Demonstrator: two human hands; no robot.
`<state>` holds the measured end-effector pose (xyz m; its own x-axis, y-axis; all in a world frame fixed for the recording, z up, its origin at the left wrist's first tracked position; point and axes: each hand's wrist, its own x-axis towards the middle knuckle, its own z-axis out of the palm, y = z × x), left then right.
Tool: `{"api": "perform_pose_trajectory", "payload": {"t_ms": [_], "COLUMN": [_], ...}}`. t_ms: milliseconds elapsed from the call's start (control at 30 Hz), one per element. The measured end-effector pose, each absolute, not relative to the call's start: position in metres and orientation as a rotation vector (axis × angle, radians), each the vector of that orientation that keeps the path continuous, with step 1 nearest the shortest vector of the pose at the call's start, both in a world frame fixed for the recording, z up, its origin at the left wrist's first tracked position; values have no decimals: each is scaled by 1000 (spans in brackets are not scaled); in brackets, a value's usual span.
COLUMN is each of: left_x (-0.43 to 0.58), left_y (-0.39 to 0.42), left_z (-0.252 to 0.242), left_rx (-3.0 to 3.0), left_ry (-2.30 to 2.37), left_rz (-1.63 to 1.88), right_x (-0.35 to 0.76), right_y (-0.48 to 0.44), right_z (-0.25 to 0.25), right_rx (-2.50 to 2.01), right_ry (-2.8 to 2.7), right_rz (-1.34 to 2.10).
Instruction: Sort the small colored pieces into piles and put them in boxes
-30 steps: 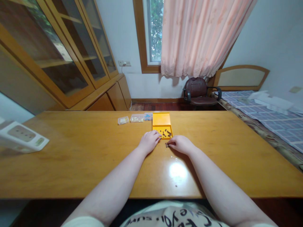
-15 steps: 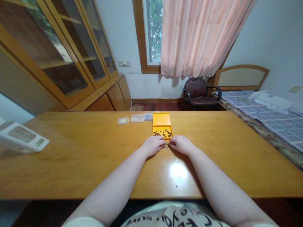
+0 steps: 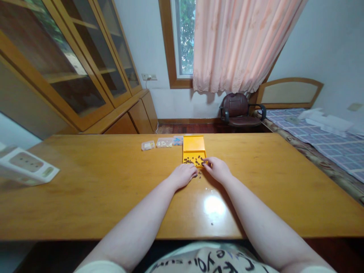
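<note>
An open orange box [image 3: 194,144] lies near the middle of the wooden table [image 3: 85,182], with several small dark pieces [image 3: 192,160] in its nearer half. My right hand [image 3: 218,170] reaches over the box's near right corner, its fingertips pinched among the pieces. My left hand [image 3: 183,176] rests curled on the table just in front of the box, fingertips beside a small dark piece [image 3: 200,174] lying on the wood. What either hand holds is too small to make out.
Three small clear plastic cases [image 3: 162,143] sit left of the orange box. A white booklet [image 3: 27,165] lies at the table's left edge. Behind the table are a glass-fronted cabinet [image 3: 71,68], a brown office chair [image 3: 239,110] and a bed [image 3: 327,140].
My left hand drew back from the box's edge to the table in front of it. My right hand rose from the table to the box's near right corner.
</note>
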<state>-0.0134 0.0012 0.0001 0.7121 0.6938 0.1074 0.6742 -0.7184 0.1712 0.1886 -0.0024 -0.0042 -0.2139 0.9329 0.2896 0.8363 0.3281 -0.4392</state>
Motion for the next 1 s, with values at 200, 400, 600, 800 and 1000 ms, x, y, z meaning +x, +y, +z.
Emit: {"api": "perform_pose_trajectory", "payload": {"t_ms": [200, 400, 600, 800, 1000], "left_x": [-19, -24, -16, -10, -13], "left_y": [2, 8, 0, -2, 0], "left_z": [3, -2, -3, -3, -2], "left_rx": [2783, 2632, 2794, 2800, 2756], "left_ry": [1224, 1528, 1188, 1168, 1247], "left_rz": [431, 619, 425, 332, 329], "right_x": [189, 188, 187, 183, 182], "right_y": [-9, -13, -12, -15, -13], "right_z": [4, 5, 8, 11, 6], "right_rx": [-1466, -1297, -1279, -1319, -1331], "right_ry": [-2336, -2477, -2597, -2623, -2512], "right_rz": [445, 611, 556, 417, 411]}}
